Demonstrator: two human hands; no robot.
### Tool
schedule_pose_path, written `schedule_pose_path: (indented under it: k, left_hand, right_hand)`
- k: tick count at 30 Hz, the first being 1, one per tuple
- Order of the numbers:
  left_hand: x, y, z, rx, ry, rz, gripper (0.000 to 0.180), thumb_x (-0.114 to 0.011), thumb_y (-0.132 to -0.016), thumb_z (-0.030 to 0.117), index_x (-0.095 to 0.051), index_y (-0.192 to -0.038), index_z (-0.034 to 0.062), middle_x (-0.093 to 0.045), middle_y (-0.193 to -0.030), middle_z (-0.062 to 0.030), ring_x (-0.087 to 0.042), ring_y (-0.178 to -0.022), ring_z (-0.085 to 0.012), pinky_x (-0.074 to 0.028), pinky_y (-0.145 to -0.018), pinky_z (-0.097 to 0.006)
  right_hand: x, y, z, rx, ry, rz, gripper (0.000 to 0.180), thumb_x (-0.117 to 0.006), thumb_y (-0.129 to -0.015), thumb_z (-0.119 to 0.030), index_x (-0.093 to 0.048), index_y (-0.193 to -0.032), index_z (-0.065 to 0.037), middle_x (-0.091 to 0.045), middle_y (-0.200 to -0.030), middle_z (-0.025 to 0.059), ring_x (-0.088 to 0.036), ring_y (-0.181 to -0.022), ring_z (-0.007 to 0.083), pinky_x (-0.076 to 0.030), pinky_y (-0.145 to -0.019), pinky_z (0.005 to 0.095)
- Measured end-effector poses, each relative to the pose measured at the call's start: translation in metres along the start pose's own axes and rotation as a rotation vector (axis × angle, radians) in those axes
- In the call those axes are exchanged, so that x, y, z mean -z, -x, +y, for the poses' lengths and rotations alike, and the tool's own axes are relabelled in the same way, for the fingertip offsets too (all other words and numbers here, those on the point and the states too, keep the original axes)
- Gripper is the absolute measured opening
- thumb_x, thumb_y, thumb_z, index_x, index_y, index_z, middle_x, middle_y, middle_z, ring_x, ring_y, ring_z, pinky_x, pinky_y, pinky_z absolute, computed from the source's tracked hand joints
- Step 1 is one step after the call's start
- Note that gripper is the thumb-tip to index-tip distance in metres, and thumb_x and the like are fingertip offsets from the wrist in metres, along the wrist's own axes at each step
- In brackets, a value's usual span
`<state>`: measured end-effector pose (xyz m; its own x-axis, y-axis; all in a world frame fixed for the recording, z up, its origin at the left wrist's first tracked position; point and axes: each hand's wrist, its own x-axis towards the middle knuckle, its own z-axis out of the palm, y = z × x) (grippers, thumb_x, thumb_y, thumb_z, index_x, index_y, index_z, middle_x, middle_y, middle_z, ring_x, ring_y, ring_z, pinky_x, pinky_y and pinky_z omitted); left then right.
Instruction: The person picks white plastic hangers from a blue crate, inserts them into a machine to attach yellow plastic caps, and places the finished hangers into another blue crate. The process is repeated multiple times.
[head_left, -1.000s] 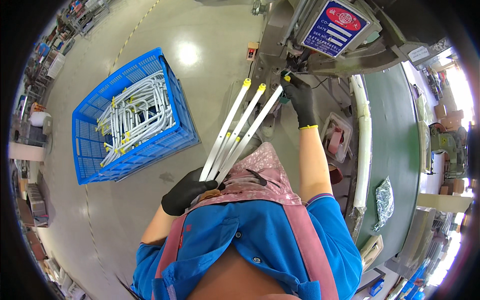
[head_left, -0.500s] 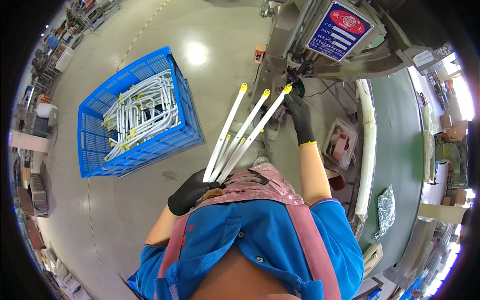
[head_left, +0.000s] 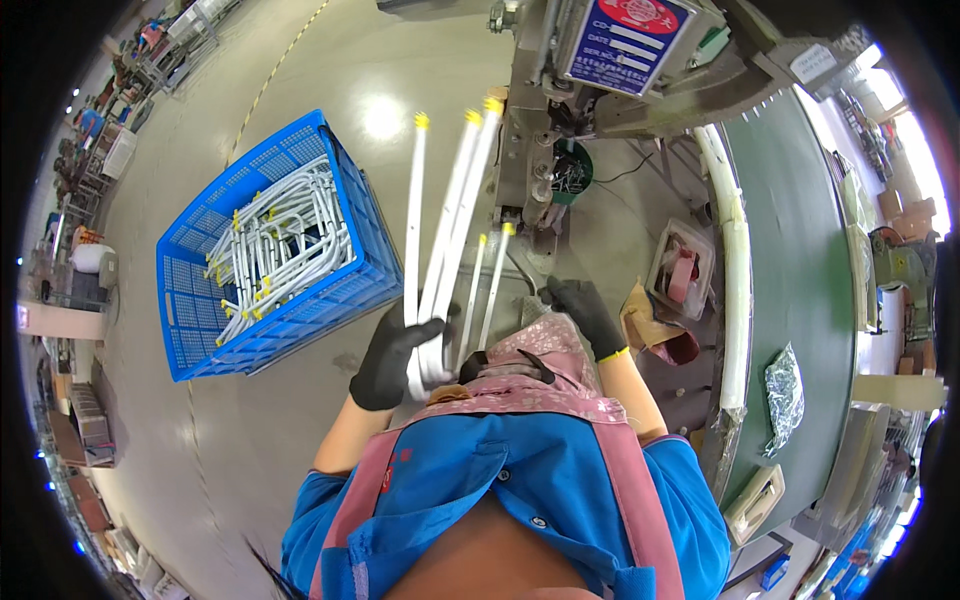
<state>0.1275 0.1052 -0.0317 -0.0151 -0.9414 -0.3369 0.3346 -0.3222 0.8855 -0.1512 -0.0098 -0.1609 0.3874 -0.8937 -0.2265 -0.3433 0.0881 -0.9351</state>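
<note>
My left hand [head_left: 388,358], in a black glove, is closed around several white metal tubes [head_left: 447,225]. The tubes lean upright side by side, each with a yellow tip, and their lower ends blur at my apron. Just right of them, two thinner-looking white tubes [head_left: 497,285] with yellow tips rise from the apron edge; their lower ends are hidden. Over my lap's right side, my right hand [head_left: 580,312], also black-gloved, has its fingers loosely bent and apart. Nothing shows in it, and it is clear of the tubes.
A blue plastic crate [head_left: 375,235] full of bent white tubes [head_left: 285,240] stands on the floor at left. Ahead is a grey machine [head_left: 525,150] with a blue-and-red plate; a green bucket [head_left: 572,172] of small parts sits beside it. A green-topped table [head_left: 800,250] runs along the right.
My left hand has raised the tubes and swung their tips leftward, away from the machine. My right hand has drawn back from the tube tips toward my lap.
</note>
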Motion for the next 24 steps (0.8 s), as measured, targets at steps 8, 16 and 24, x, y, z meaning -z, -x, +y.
schedule_pose_path:
  k: [8,16,24]
  left_hand:
    - [-0.075,-0.066,0.005,-0.401,0.711,-0.135,0.058,-0.052,-0.088,0.004,-0.030,-0.142,0.0041,-0.045,-0.135,-0.0126,-0.048,-0.121,-0.0247,-0.041,-0.103,-0.038]
    - [-0.144,-0.077,0.027,-0.520,0.925,-0.513,0.056,-0.048,-0.093,0.032,-0.032,-0.141,0.0076,-0.035,-0.146,-0.0113,-0.025,-0.138,-0.0319,-0.015,-0.114,-0.053]
    - [-0.132,-0.041,0.010,-0.554,0.979,-0.222,0.064,-0.045,-0.093,0.047,-0.037,-0.137,0.0019,-0.039,-0.143,-0.0124,-0.032,-0.134,-0.0307,-0.020,-0.113,-0.051]
  right_hand:
    - [-0.016,0.088,-0.070,-0.060,-0.507,-0.666,0.052,-0.029,-0.102,-0.041,-0.058,-0.120,-0.001,-0.064,-0.112,0.0127,-0.059,-0.105,0.0239,-0.044,-0.095,0.0330]
    - [-0.002,0.066,-0.037,-0.201,-1.206,-0.462,0.098,-0.027,-0.075,-0.086,-0.017,-0.149,-0.022,-0.027,-0.149,0.0132,-0.039,-0.126,0.0367,-0.036,-0.098,0.0549]
    - [0.068,-0.001,0.009,-0.006,-1.781,0.261,0.082,-0.043,-0.083,-0.070,-0.035,-0.140,-0.012,-0.042,-0.140,0.0133,-0.041,-0.127,0.0330,-0.032,-0.108,0.0507]
